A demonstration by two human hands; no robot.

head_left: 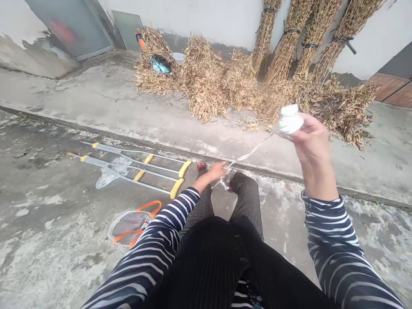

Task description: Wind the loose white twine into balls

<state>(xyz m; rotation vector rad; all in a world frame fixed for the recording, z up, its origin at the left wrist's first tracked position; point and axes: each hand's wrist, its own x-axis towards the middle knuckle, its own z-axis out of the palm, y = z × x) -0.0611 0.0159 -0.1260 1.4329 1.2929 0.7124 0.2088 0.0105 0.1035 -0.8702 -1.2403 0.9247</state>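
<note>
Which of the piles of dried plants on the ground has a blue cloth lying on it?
The leftmost pile, nearest the doorway: a crumpled blue cloth sits on top of it. The other piles show only dry leaves and stems.

We can read no text, label, brand or number anywhere in this view. The only mark that might be a sign is a blurred red patch on the grey metal door at the upper left of the frame, and we cannot make out any letters in it.
</note>
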